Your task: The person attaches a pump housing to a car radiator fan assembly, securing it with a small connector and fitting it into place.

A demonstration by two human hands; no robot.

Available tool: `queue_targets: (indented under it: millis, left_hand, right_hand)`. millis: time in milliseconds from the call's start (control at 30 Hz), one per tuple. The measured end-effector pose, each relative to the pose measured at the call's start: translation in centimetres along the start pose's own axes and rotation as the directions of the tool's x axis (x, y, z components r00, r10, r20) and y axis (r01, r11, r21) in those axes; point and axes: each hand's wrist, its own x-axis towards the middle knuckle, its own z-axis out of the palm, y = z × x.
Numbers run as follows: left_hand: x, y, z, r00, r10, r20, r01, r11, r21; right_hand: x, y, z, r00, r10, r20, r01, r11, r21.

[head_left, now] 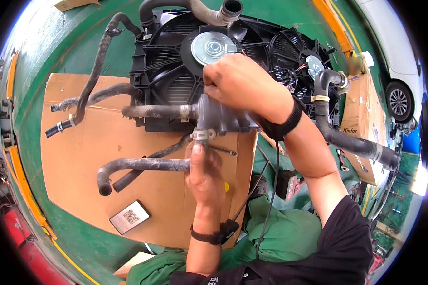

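Left hand [205, 183] is wrapping round the bent end of the lower grey hose [145, 164], thumb pointing up and pressing just below a metal clamp [202, 135]; that grip is closing firmly on the hose. Right hand [245, 80] is curling over the top of the dark fitting [204, 111], knuckles up, wrist bending down; fingertips are mostly hiding, so cannot tell whether the right grip is pinching anything. The fitting is sitting between the two hands, in front of the black fan assembly [169, 78], with the upper grey hose [159, 111] running off its left side and the clamp sitting at its lower end. The lower hose is reaching left above the cardboard sheet [81, 185], its open end turning down. A thin dark rod [226, 151] is showing just right of the clamp. A phone [130, 217] with a lit screen is lying on the cardboard, below the hose end. Black straps are circling both wrists, a cable [275, 190] is hanging from the right one. A thick black hose [342, 137] is bending out at the right, near a cardboard box [371, 114]; a white car [390, 47] is standing beyond, on the green floor [100, 247].
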Motion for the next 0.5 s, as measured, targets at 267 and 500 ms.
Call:
queue_targets:
  millis: [267,500]
  left_hand:
    - [0.4,0.2,-0.5,0.999,0.019,0.037,-0.017,0.998,-0.055]
    - [0.6,0.0,-1.3,0.994,-0.022,0.110,0.014,0.998,0.068]
  right_hand:
    - [0.8,-1.7,-0.9,0.986,0.102,0.132,-0.063,0.960,-0.272]
    - [1.1,-0.3,-1.5,0.984,-0.033,0.176,0.042,0.998,-0.051]
